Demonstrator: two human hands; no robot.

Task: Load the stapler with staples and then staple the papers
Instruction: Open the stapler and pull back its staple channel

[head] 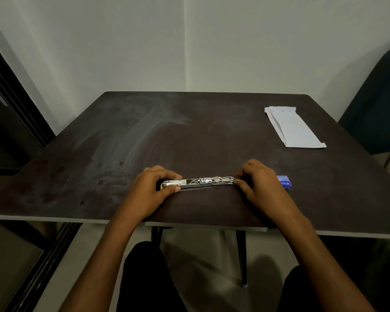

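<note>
A silver metal stapler (200,182) lies swung open flat on the dark table (167,131), its length running left to right, a bit of yellow showing at its left end. My left hand (152,188) grips the left end between thumb and curled fingers. My right hand (254,183) pinches the right end. A small blue staple box (284,181) lies just right of my right hand, partly hidden by it. Folded white papers (294,128) lie at the table's far right.
The table stands in a corner of two pale walls. A dark chair back (378,104) rises at the right edge. A dark frame (14,113) runs along the left. My knees and the table legs show below the near edge.
</note>
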